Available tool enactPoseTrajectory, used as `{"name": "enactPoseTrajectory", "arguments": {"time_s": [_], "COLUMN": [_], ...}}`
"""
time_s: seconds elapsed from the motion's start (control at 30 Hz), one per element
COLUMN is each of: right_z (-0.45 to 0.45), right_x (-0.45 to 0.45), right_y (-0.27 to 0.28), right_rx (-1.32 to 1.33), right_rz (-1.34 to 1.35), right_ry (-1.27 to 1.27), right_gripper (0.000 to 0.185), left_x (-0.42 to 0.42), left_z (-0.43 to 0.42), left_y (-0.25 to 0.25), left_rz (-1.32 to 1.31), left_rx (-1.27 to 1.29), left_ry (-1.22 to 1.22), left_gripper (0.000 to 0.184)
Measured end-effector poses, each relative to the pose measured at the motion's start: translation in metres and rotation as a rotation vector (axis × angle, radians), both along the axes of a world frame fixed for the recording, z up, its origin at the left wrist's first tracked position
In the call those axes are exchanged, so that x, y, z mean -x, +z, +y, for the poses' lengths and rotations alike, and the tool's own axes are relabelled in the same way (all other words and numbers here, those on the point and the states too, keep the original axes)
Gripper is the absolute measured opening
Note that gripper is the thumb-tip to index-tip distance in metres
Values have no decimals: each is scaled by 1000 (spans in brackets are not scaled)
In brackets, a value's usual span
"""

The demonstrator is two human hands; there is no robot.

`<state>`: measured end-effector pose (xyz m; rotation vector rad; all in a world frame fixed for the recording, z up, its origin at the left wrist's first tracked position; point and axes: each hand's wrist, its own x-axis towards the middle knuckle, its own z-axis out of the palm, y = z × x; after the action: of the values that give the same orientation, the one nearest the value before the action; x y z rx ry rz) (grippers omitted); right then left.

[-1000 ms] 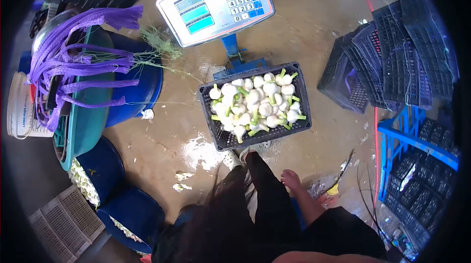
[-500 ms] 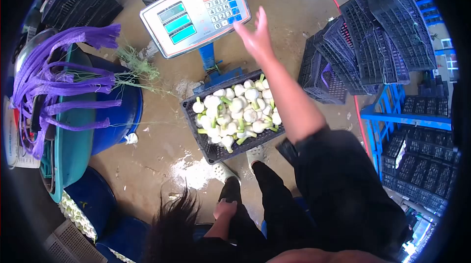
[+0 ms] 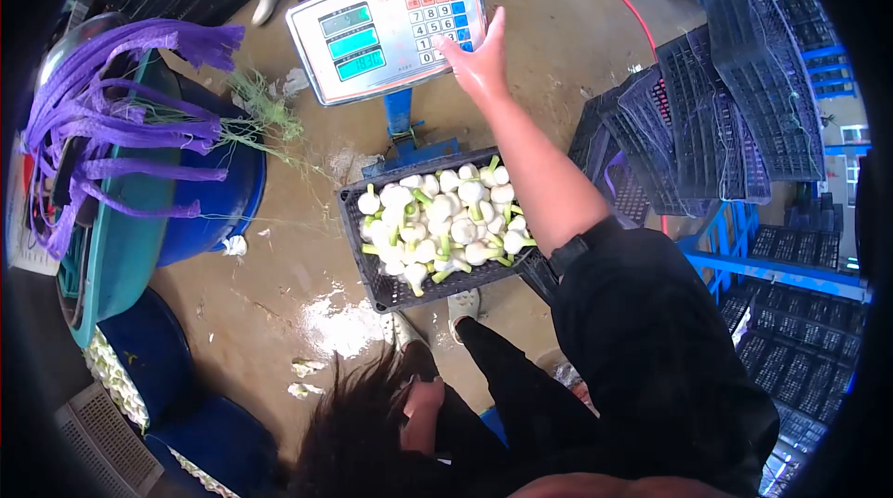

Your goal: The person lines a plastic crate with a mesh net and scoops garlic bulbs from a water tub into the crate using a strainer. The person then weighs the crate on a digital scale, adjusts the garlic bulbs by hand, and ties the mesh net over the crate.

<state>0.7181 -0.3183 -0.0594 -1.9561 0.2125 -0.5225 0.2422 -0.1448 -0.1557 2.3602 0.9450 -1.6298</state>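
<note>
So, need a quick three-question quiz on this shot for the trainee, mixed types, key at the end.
1. Multiple choice: which hand is at the scale?
A) left
B) right
C) both

2. True or false: the garlic in the crate has green stems.

3. Fill in: the strips draped over the green tub are ____ in colour.

Key: 1. B, the right hand; 2. true; 3. purple
</note>
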Motion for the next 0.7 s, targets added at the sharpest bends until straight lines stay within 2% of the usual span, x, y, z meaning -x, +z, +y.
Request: {"name": "enactPoseTrajectory", "arguments": {"time_s": [0.07,0.17,0.2,0.27,0.3,0.33,0.37,0.4,0.43,0.5,0.53,0.6,0.63,0.7], "right_z": [-6,-37,-44,-73,-97,-102,-119,-112,-131,-135,-141,-153,-153,-152], "right_x": [10,59,93,172,227,283,337,374,430,468,472,479,462,422], "right_y": [-4,-49,-60,-121,-174,-182,-210,-172,-196,-153,-154,-158,-157,-171], "right_rx": [94,-223,-178,-90,37,138,73,299,428,386,390,429,512,575], "right_rz": [-34,126,190,362,332,457,500,760,812,1218,1216,1435,1420,1320], "right_ry": [-35,-15,-36,-67,-14,-43,9,9,61,117,126,408,542,632], "right_gripper": [106,98,94,83,80,80,81,80,81,82,82,81,73,59], "left_x": [2,6,6,5,5,3,0,0,0,-2,-4,-10,-11,-2], "left_z": [-1,-7,-10,-14,-17,-20,-22,-23,-25,-27,-28,-30,-30,-25], "left_y": [-1,-5,-5,-5,-4,-3,-2,-2,-2,1,4,11,14,6], "left_rz": [-13,-26,-29,-72,-72,-81,-91,-91,-95,-120,-120,-99,-100,-158], "left_rx": [17,14,18,-5,-4,-4,-5,-9,6,31,29,50,58,67], "left_ry": [9,54,63,34,41,36,31,36,46,70,78,145,160,332], "left_gripper": [62,58,58,56,56,55,55,55,55,56,56,60,59,59]}}
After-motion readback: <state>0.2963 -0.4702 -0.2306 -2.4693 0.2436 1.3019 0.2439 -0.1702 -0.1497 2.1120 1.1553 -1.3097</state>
